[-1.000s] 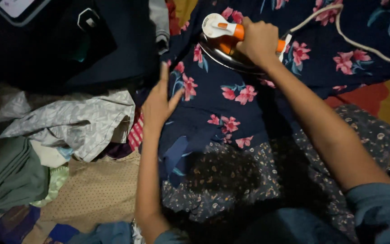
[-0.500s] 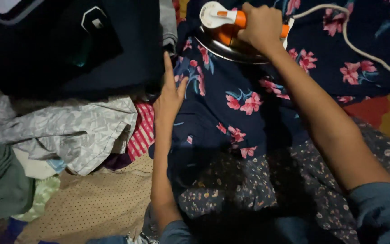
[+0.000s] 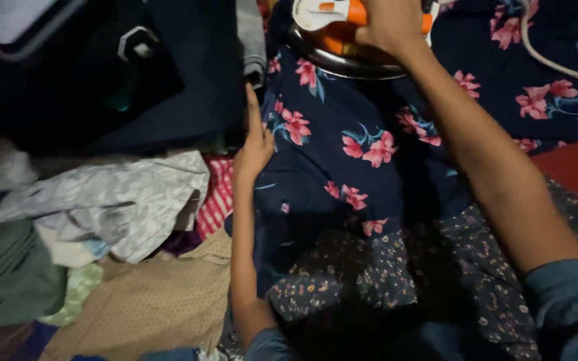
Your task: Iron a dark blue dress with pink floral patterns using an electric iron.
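Observation:
A dark blue cloth with pink flowers (image 3: 369, 134) lies spread in front of me. At its far end stands an orange and white clothes iron (image 3: 342, 33) with a shiny sole, and my right hand (image 3: 393, 23) is closed around its handle. My left hand (image 3: 254, 144) lies flat along the cloth's left edge, fingers together and pointing away from me. A white cord (image 3: 556, 63) runs off from the iron to the right.
A heap of clothes lies at the left: a grey patterned piece (image 3: 108, 200), a red striped one (image 3: 217, 194), a tan dotted one (image 3: 142, 301), a green one (image 3: 8, 281). Dark folded garments (image 3: 168, 73) sit at the far left, with a tablet (image 3: 15, 20) at the corner.
The iron has slid farther away along the flowered cloth under my right hand. My left hand has shifted to the cloth's left edge and flattened there.

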